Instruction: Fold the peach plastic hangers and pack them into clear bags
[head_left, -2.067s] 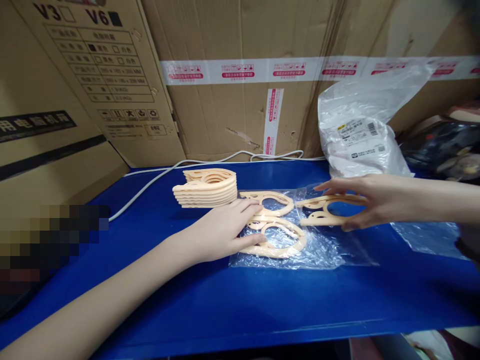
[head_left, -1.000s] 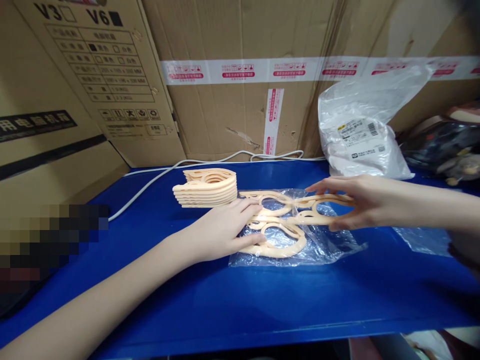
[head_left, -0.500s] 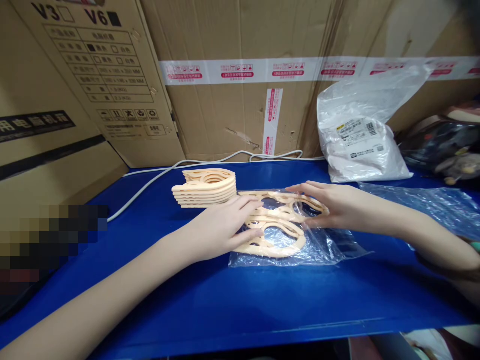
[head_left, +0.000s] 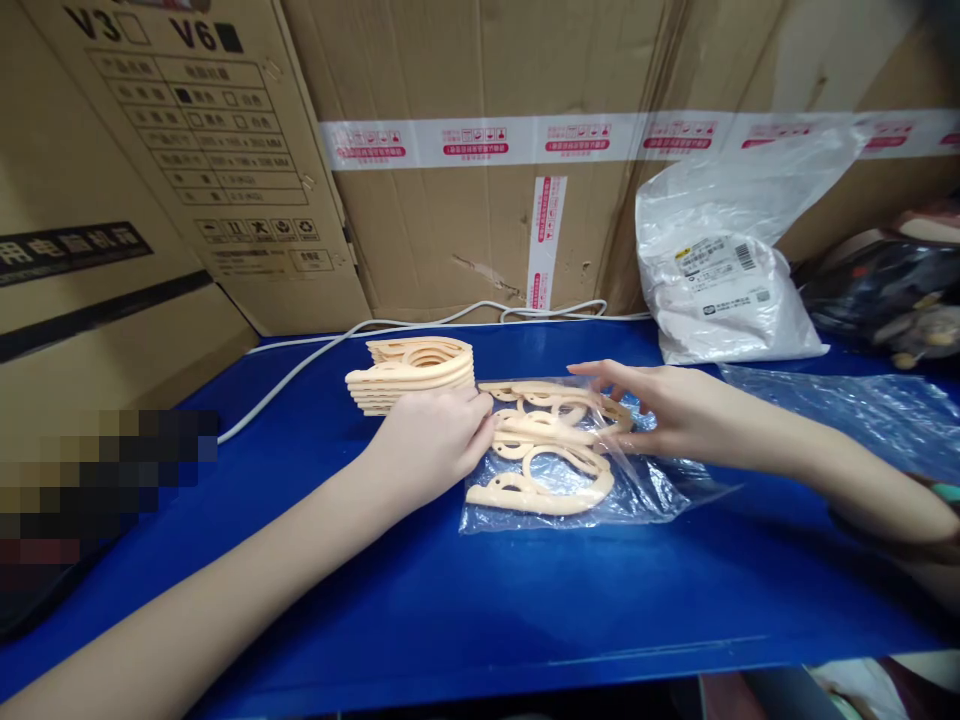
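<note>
My left hand (head_left: 439, 430) is closed in a pinch at the left edge of a clear plastic bag (head_left: 652, 500). Beige plastic folding hangers (head_left: 544, 503) lie flat in the bag, visible through its film. At the bag's right side, my right hand (head_left: 645, 405) has its thumb and fingers spread around the rounded end of the upper hangers; whether it grips them is unclear. Just behind my left hand sits a neat stack of similar beige hangers (head_left: 420, 375), its lower front partly covered by that hand.
A white parcel bag (head_left: 727, 290) with a label stands at the back right. Another clear plastic sheet (head_left: 877, 410) lies below it. Cardboard boxes (head_left: 450, 220) wall the back and left of the blue table (head_left: 525, 610). A white cable (head_left: 292, 380) runs along the rear.
My left hand has drawn back leftward off the bagged hangers, and its spread fingers have closed at the bag's edge. The upper bagged hangers have shifted slightly left; my right hand has barely moved.
</note>
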